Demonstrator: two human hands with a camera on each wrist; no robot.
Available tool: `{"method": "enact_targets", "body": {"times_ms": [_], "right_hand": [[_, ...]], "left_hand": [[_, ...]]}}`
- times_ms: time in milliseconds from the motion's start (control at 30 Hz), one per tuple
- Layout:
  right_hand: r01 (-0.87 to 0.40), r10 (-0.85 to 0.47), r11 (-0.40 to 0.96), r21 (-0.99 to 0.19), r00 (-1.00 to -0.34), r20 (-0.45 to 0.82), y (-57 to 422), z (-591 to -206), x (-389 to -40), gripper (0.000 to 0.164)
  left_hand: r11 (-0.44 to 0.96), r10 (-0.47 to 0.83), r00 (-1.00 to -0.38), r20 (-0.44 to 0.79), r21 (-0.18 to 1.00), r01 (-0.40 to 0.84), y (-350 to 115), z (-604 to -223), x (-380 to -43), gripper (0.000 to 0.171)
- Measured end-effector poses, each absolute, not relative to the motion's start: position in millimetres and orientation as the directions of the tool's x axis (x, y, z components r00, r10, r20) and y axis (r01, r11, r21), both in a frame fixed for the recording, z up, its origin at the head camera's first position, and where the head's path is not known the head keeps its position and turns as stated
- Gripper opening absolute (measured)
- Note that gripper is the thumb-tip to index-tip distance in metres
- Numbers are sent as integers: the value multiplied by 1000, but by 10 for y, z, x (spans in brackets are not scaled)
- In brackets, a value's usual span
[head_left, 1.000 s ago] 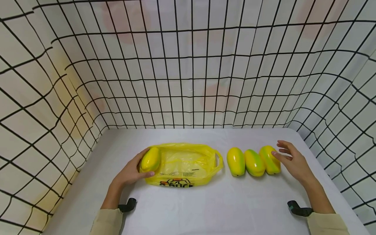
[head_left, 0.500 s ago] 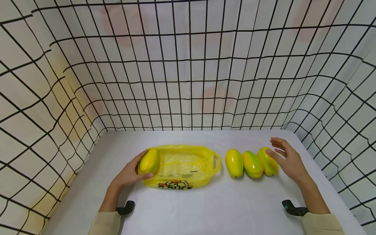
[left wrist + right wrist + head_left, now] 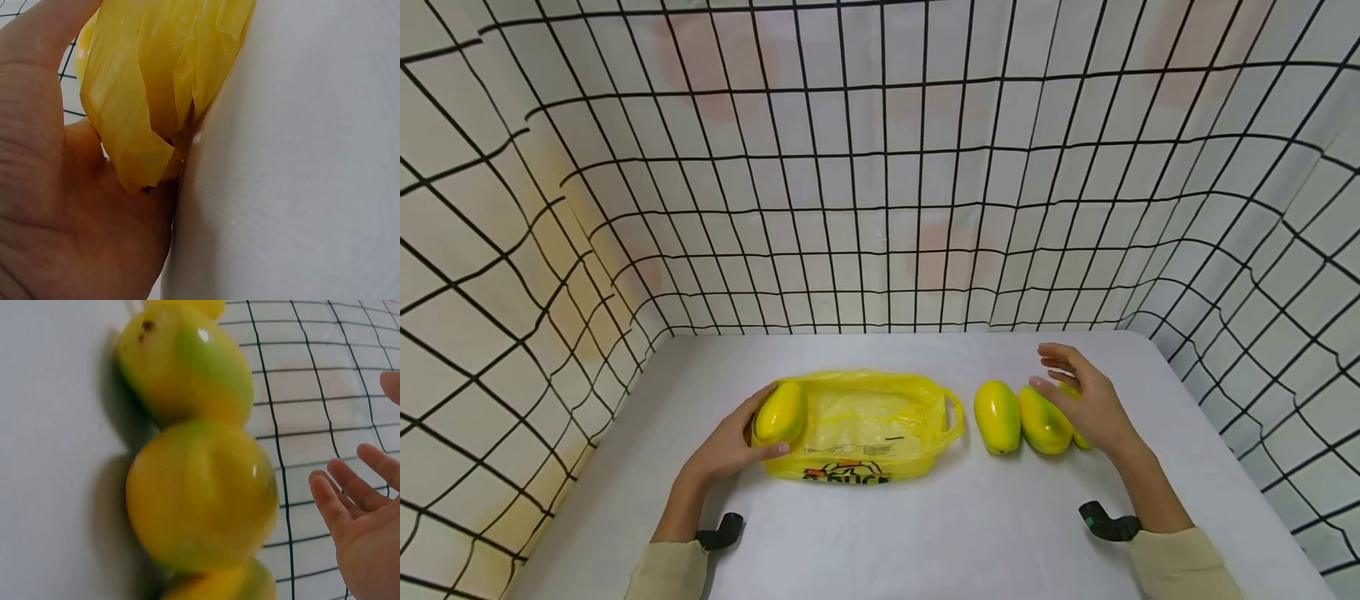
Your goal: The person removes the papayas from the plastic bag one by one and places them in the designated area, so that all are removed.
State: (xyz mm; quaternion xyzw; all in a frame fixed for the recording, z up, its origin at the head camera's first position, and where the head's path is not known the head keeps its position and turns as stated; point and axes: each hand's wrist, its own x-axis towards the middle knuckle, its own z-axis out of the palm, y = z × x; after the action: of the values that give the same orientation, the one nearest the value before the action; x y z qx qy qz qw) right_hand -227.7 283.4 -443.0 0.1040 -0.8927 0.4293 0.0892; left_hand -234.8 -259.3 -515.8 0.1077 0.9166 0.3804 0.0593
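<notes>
Beyond the fingers we see a black-gridded white backdrop [image 3: 887, 208]. Three glossy yellow-green oval mangoes [image 3: 1043, 425] lie below and left of the nearer right hand [image 3: 1088, 406], long axes running roughly toward the person. Its fingers spread, holding nothing; only the right wrist view shows them apart from the fruit. The left hand [image 3: 724, 448] curls round a thin yellow plastic bag [image 3: 868, 437], another yellow mango [image 3: 781, 412] within its fingers' curve.

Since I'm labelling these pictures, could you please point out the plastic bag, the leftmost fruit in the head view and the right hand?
Plastic bag [image 3: 857, 423]: head view, a bare part near its middle.
Leftmost fruit [image 3: 782, 412]: head view, middle of its upper surface.
Right hand [image 3: 1092, 407]: head view, middle of the hand.
</notes>
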Motion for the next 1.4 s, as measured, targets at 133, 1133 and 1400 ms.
{"method": "enact_targets", "body": {"times_ms": [133, 1133, 1400], "right_hand": [[-283, -138, 574, -769, -958, 249, 2660, -4401, -2300, 61], [-306, -322, 351, -885, -927, 193, 1614, -4458, -2464, 54], [-287, -361, 318, -903, -918, 164, 1395, -4462, -2463, 54]], "left_hand": [[686, 248, -969, -23, 710, 159, -2582, -5170, -2354, 109], [697, 247, -969, -7, 696, 172, -2592, -5165, -2347, 112], [698, 243, -970, -12, 697, 166, -2603, -5171, -2351, 113]]}}
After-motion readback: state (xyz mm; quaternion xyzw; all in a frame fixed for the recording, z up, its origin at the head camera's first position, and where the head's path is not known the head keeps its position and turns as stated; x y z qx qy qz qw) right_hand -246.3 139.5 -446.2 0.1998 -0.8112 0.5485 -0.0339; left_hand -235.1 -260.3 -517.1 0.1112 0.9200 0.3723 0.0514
